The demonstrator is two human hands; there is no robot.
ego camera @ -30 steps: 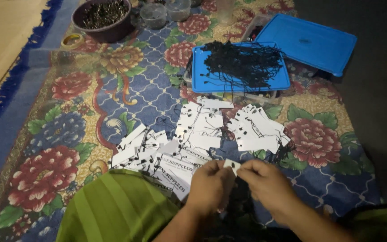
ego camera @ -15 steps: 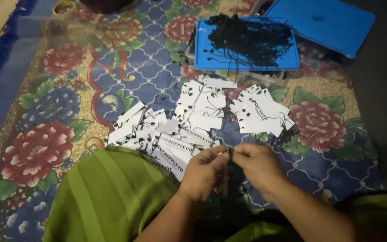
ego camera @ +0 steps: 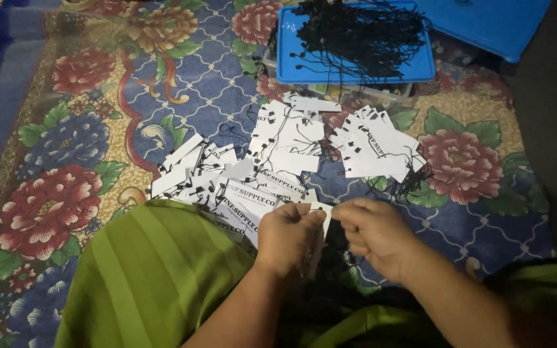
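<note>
From the head view, I sat on the floral rug [ego camera: 85, 129] with my green-clad knee [ego camera: 149, 277] raised at the lower left, and both hands met just in front of it. My left hand [ego camera: 288, 235] was curled, its fingertips pressed together on the edge of 1 white paper tag [ego camera: 322, 216], which stood between my 2 hands at the near edge of the heap. My right hand [ego camera: 372, 235] was also curled, thumb and forefinger drawn close right beside that tag; whether they pinched a black string I could not tell, since the light was dim and the dark cloth below swallowed anything thin. Just beyond my knuckles lay the loose pile of white tags [ego camera: 272, 174], many with black strings already trailing from them, and a second cluster of tags [ego camera: 375, 151] lay to its right. Farther off stood the blue tray [ego camera: 356, 61] heaped with a tangle of black strings [ego camera: 356, 32], and another blue lid [ego camera: 485, 26] sat at the top right corner. I judged the risks plain enough: a thin string could slip from my fingertips and vanish against the dark fabric in my lap, the small tag could bend or tear under too hard a pinch, and my knee, so near the pile, could scatter it.
</note>
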